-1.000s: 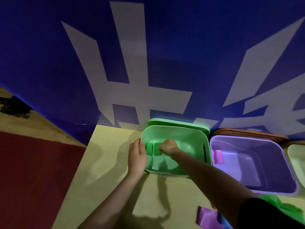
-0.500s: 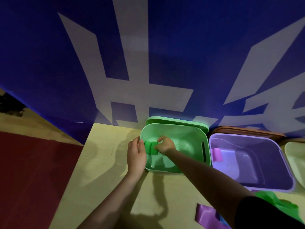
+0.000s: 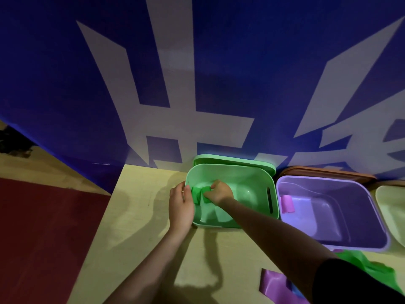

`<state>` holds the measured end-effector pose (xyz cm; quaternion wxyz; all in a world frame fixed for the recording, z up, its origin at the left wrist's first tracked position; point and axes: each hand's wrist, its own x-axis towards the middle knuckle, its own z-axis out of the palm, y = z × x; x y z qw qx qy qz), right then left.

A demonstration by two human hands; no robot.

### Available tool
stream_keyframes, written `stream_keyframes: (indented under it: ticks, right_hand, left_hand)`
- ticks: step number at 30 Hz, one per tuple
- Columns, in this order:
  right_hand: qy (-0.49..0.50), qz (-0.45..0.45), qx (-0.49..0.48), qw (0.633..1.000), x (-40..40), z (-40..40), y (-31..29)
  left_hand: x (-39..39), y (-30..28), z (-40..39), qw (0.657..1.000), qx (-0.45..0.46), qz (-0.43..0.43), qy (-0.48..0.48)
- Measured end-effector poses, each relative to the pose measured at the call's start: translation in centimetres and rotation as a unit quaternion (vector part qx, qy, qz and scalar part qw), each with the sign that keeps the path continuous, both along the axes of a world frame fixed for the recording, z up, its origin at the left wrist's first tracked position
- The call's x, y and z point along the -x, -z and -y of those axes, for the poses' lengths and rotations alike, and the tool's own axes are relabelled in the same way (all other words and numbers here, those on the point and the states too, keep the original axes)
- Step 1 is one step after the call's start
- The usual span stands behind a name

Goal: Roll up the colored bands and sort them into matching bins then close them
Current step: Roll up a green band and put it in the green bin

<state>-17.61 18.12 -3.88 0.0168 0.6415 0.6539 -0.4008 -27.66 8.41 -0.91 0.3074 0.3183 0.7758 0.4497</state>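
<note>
Writing: big pale characters on the blue banner behind the table, cropped, can't read them. No labels visible on the bins.

Right hand: inside the green bin, fingers curled, pinching a rolled green band at the bin's left wall. Second green roll sits just beside it, touching, on the left.

Left hand: at the bin's left rim, fingers fairly straight and together, fingertips at the rim and touching the left roll. Whether it grips the rim or just rests there, can't tell.

Green lid stands behind the bin against the banner. Purple bin to the right, open, touching or nearly touching the green one; a rolled purple band lies at its left wall. Brown lid behind it. Pale bin partly in view at the right edge.

Near edge of the table: loose purple band and loose green band, unrolled, partly hidden by the right arm.

Versus 0.5 s ago: basically no change. Both hands hold the same spots, both green rolls stay side by side at the left wall. Only a small camera shift.
</note>
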Motion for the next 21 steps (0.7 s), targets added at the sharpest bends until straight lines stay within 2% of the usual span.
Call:
stream_keyframes:
  ticks: [21]
  right_hand:
    - [0.008, -0.005, 0.041, 0.999, -2.8, -0.8, -1.6]
  left_hand:
    - [0.3, -0.1, 0.1, 1.0, 0.013, 0.008, 0.022]
